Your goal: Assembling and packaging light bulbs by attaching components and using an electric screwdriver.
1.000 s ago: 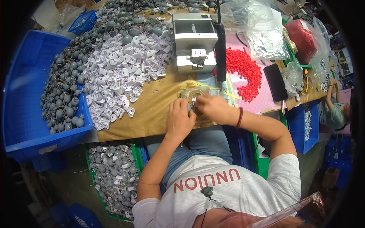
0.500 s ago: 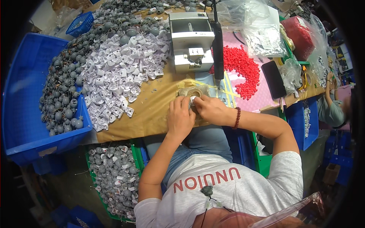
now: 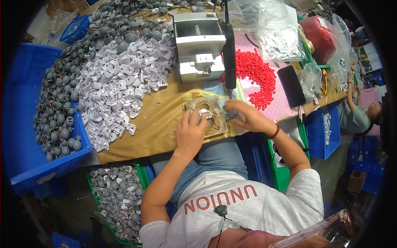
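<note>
A square tan block [image 3: 219,131] with rounded hollows lies at the table's front edge. In it sits a small white plastic part [image 3: 204,112]. My left hand [image 3: 189,134] rests on the block's left side, its bent fingertips gripping the part; the thumb is mostly hidden. To the right of the block my right hand [image 3: 253,118] is raised with fingers and thumb apart, and nothing shows between them. Just above those fingers hangs a black upright powered screwdriver [image 3: 230,56], its thin tip pointing down. Behind the block stands a silver metal machine [image 3: 200,43].
White plastic parts [image 3: 111,87] are heaped at left, beside grey round bulb holders [image 3: 58,120] and a blue bin [image 3: 20,111]. Red small pieces [image 3: 262,78] and a black phone [image 3: 291,87] lie right. A green-rimmed crate [image 3: 142,175] stands below the table edge. Another person [image 3: 357,111] sits far right.
My right hand has left the white part and moved right, its fingers now spread. The left hand stays at the block, where more of the hollows now show. The whole view has shifted slightly.
</note>
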`<action>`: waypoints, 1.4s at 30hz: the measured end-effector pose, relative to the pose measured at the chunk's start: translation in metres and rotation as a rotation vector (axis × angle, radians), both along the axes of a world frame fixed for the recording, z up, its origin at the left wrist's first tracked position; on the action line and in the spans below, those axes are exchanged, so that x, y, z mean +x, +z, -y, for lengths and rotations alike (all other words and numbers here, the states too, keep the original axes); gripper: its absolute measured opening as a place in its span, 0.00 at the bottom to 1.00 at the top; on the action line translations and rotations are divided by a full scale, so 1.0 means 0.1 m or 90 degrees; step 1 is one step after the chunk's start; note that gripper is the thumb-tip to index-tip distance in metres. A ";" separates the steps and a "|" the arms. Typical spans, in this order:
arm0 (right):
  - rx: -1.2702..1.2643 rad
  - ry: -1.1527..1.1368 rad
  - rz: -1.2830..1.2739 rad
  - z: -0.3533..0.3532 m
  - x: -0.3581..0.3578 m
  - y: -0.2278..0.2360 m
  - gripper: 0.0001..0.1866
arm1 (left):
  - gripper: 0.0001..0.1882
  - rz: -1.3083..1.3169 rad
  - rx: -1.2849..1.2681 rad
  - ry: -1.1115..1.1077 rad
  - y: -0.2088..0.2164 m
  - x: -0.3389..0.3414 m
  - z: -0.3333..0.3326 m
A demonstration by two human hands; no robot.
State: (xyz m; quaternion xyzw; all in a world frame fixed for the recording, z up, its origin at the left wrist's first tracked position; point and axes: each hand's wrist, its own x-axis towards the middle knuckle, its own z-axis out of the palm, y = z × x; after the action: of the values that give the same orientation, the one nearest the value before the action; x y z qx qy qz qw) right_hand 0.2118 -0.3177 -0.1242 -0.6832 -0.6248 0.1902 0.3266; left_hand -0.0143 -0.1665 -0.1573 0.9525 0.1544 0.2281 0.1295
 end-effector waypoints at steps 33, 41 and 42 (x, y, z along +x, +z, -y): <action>-0.060 -0.057 -0.022 -0.78 -0.25 0.00 0.31 | 0.20 0.047 -0.145 0.050 0.19 0.24 -0.14; 0.283 -0.410 0.008 -1.17 0.66 -0.20 0.25 | 0.20 -0.016 -0.157 0.050 0.17 0.31 -0.13; 0.226 -0.423 -0.075 -1.22 0.70 -0.18 0.26 | 0.20 -0.007 -0.160 0.049 0.17 0.31 -0.13</action>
State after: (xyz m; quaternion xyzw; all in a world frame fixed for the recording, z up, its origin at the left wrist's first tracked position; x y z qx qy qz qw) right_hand 0.2815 -0.1959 -0.1419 -0.7692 -0.3728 0.0021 0.5190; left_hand 0.0163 -0.1533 -0.1399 0.9233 0.2192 0.2069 0.2380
